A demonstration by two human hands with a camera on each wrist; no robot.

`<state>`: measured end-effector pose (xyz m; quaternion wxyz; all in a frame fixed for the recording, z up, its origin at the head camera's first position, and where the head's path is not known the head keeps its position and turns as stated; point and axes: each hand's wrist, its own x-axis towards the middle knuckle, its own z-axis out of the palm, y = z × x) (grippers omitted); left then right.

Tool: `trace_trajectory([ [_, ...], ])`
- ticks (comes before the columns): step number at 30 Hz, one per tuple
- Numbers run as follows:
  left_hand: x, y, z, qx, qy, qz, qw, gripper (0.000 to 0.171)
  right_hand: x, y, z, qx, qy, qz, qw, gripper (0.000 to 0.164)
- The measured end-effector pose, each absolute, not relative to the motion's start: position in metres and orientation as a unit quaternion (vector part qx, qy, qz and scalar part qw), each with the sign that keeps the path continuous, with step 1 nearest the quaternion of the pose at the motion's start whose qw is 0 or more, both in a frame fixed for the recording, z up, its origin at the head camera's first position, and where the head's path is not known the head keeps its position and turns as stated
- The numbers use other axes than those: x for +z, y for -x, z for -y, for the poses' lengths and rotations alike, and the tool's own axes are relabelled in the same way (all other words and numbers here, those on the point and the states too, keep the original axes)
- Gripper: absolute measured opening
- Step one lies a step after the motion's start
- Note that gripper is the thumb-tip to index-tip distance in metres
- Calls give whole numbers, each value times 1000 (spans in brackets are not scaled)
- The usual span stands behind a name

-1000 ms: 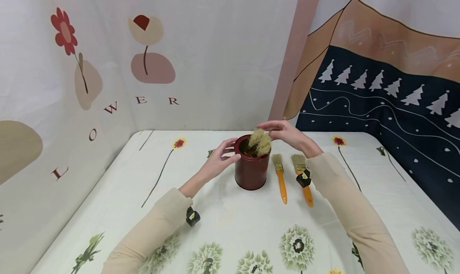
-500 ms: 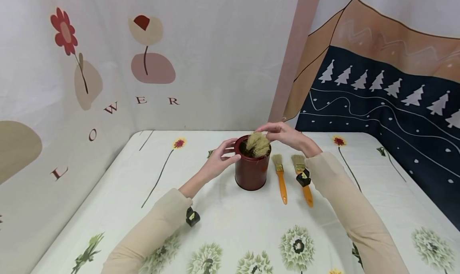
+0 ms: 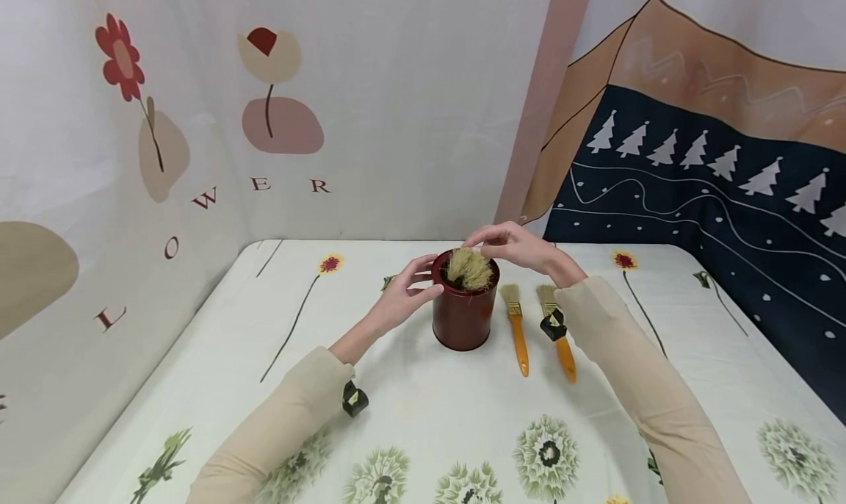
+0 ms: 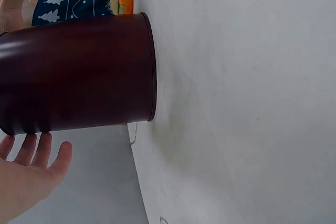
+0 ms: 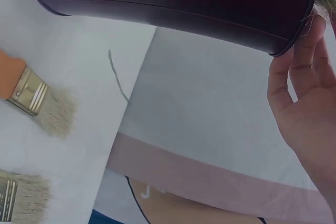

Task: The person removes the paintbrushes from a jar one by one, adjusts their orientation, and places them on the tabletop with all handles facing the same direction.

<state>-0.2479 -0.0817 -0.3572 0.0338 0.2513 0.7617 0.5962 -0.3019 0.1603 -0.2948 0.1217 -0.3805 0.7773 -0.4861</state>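
Observation:
A dark red can (image 3: 463, 320) stands upright on the cloth. Pale bristly tufts (image 3: 469, 269), like the paintbrushes' bristles, fill its mouth; whatever is below them is hidden inside. At the can's left side, my left hand (image 3: 399, 298) has its thumb at the front of the rim and its fingers behind; in the left wrist view, its fingertips (image 4: 44, 140) touch the wall. My right hand (image 3: 515, 247) is over the back right of the rim, its bent fingers against the bristles. In the right wrist view, thumb and fingers (image 5: 304, 59) meet the rim, with stray strands near them.
Two orange-handled paintbrushes lie right of the can: a narrow one (image 3: 517, 331) and a wider one (image 3: 565, 353), bristles pointing away, the wider partly behind the right wrist camera (image 3: 553, 325). Printed cloth hangs behind the table (image 3: 423, 430).
The bristles have shifted left and sunk lower in the can, bunching closer together. My right hand has moved slightly left with them; the left hand and can have barely moved.

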Motion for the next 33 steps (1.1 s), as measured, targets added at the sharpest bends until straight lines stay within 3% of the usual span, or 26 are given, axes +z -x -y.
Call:
trace_trajectory([
  [13,-343,235,79,592,-254,-764,33,54,-299,301,-163,-557,264,-787,30,24],
  [22,-342,236,79,591,-257,-764,29,54,-293,301,-164,-638,227,-736,14,18],
  [33,-368,255,81,590,-256,-766,10,55,-279,294,-171,-679,191,-706,-66,8],
])
